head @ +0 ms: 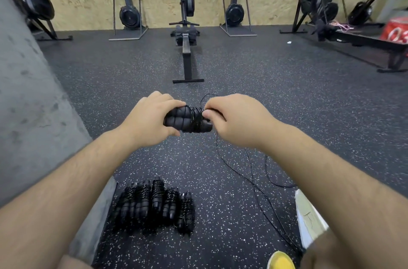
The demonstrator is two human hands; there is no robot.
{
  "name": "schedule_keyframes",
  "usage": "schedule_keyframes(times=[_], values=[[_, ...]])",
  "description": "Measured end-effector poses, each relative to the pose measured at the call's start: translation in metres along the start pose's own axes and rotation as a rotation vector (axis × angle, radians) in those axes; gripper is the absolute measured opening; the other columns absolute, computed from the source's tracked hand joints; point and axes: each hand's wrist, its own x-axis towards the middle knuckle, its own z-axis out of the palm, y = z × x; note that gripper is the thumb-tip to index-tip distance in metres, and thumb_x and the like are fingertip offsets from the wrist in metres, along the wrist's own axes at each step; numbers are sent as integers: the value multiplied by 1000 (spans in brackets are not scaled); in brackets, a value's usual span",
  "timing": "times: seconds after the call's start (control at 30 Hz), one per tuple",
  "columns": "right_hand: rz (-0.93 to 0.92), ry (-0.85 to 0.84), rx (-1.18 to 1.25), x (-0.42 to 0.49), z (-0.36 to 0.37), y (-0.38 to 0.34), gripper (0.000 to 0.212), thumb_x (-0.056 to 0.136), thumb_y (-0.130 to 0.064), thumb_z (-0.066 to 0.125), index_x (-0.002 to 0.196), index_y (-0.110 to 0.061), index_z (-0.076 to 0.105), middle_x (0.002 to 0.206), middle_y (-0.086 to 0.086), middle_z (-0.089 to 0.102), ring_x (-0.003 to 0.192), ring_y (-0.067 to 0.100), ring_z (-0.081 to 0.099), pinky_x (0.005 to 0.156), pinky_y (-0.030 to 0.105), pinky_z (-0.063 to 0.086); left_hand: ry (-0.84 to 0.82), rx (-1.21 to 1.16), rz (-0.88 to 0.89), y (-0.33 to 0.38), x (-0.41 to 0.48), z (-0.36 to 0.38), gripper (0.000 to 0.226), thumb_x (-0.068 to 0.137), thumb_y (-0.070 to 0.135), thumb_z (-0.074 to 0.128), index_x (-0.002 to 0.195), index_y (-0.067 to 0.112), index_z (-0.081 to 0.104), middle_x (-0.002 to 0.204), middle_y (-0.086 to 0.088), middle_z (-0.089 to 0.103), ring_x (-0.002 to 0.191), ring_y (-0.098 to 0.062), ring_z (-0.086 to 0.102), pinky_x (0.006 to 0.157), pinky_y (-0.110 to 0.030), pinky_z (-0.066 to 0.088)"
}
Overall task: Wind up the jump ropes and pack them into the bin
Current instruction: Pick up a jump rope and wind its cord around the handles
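Observation:
My left hand (152, 115) grips a pair of black foam jump rope handles (181, 119) held side by side above the floor. Thin black cord is wrapped several times around their right half. My right hand (237, 119) pinches that cord at the handles' right end. The loose cord (254, 180) trails down from there and lies in loops on the floor to the right. Several wound jump ropes (154, 204) lie in a row on the floor below my hands. No bin is in view.
Black speckled rubber floor (242, 70) all around. A grey concrete wall (26, 92) runs along the left. A rowing machine (186, 32) stands ahead, other machines line the plywood wall. A yellow shoe tip (280, 261) shows at bottom right.

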Motion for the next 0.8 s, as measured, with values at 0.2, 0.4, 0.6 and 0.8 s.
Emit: schedule_keyframes(times=[0.2, 0.4, 0.6, 0.8], values=[[-45, 41, -57, 11, 2, 19, 25, 103, -41, 44, 107, -31, 66, 96, -8, 67, 93, 21, 59, 70, 32, 42, -136, -152, 118, 18, -4, -2, 77, 61, 40, 95, 129, 29, 61, 102, 27, 51, 100, -11, 43, 92, -37, 40], [102, -24, 321, 20, 9, 51, 17, 96, -44, 60, 92, -31, 70, 70, -17, 62, 70, 2, 56, 67, 29, 44, -152, -370, 108, 38, -12, -15, 75, 67, 25, 94, 130, 32, 54, 109, 34, 46, 112, -1, 46, 98, -14, 36], [216, -213, 635, 16, 30, 43, 27, 99, -6, 52, 79, -22, 58, 77, -5, 58, 64, 1, 56, 63, 16, 50, -192, -769, -24, 49, -17, -11, 66, 72, 25, 85, 123, 38, 46, 134, 3, 56, 125, -15, 59, 101, -47, 53], [301, -285, 709, 16, 76, 0, 31, 106, -20, 38, 79, -25, 53, 71, -6, 49, 62, 7, 44, 58, 22, 39, -19, -631, -148, 25, -11, -8, 65, 66, 48, 84, 116, 43, 43, 128, -3, 58, 121, -19, 59, 101, -50, 50]])
